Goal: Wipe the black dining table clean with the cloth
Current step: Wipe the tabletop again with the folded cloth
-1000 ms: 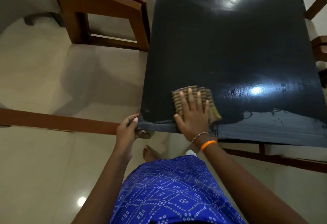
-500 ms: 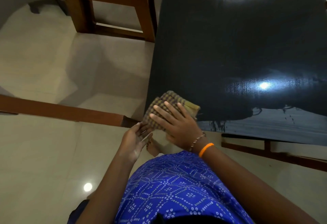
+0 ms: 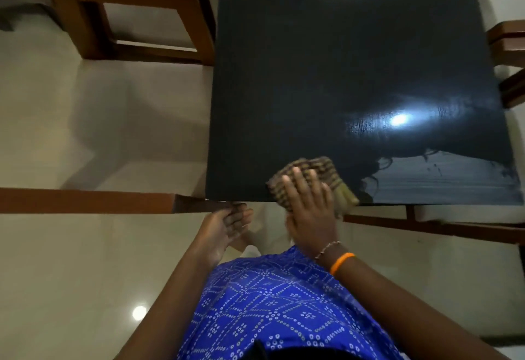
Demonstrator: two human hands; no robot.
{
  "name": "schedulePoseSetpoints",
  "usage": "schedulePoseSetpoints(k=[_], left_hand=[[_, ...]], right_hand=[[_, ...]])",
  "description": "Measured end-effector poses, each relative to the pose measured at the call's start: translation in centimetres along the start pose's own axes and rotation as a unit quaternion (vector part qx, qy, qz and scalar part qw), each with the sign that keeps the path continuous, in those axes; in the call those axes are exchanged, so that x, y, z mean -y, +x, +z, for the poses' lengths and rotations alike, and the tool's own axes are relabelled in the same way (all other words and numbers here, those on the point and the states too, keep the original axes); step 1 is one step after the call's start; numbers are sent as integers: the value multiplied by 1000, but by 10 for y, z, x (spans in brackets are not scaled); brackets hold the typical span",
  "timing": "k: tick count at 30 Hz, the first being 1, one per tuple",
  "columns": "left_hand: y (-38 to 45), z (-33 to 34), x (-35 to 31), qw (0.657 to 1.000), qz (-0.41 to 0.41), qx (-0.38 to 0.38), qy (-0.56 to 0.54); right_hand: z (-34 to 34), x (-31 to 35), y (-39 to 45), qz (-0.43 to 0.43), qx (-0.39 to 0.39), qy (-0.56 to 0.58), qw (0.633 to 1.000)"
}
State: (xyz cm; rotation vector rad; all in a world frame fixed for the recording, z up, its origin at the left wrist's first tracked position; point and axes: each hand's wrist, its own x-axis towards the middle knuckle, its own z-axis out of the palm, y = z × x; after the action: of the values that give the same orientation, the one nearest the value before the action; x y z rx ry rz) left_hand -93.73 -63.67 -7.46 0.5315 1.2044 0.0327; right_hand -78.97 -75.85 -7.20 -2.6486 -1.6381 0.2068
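The black dining table (image 3: 341,61) fills the upper middle and right of the head view; its top shines with wet streaks near the front right. A brown checked cloth (image 3: 315,170) lies at the table's near edge, partly hanging over it. My right hand (image 3: 308,212) lies flat on the cloth with fingers spread, pressing it down. Just below the table's near left corner, my left hand (image 3: 224,224) is cupped palm up with its fingers loosely curled and nothing seen in it.
A wooden chair (image 3: 127,4) stands left of the table at the back. More chair parts (image 3: 508,44) show at the right edge. A brown wooden rail (image 3: 85,200) runs left from the near corner. Pale tiled floor (image 3: 85,132) lies around.
My right hand has slid the cloth from the near left corner to the right along the near edge. My left hand has stayed cupped under the corner.
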Motion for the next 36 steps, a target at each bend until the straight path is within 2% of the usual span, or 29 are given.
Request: schedulePoseSetpoints(k=[3, 6, 10, 13, 17, 22, 27, 29, 32, 34, 36], left_hand=[[-3, 11, 2, 1000, -2, 16, 13], [-6, 21, 3, 999, 34, -3, 22], [-9, 33, 1, 997, 36, 8, 66], [-12, 53, 5, 989, 24, 58, 134], [-14, 96, 18, 977, 19, 88, 194], [-7, 156, 41, 969, 18, 101, 227], [-4, 189, 58, 963, 30, 123, 237], [-3, 194, 60, 962, 32, 118, 244], [-2, 196, 62, 963, 24, 103, 246], [-1, 196, 62, 968, 20, 87, 236], [0, 195, 62, 970, 22, 78, 230]], right_hand=[[-3, 44, 25, -64, 4, 15, 998], [-2, 53, 35, -111, 22, 38, 993], [-4, 8, 30, -193, 5, -18, 981], [-7, -42, 19, -198, -3, -31, 980], [-14, -126, -3, -150, 14, -49, 987], [-24, -238, -44, -11, 40, -35, 999], [-39, -320, -68, 134, 68, 18, 989], [-38, -325, -68, 186, 54, 51, 980], [-33, -300, -54, 251, 46, 44, 966], [-29, -272, -42, 241, 56, 31, 968], [-25, -239, -27, 191, 61, 46, 979]])
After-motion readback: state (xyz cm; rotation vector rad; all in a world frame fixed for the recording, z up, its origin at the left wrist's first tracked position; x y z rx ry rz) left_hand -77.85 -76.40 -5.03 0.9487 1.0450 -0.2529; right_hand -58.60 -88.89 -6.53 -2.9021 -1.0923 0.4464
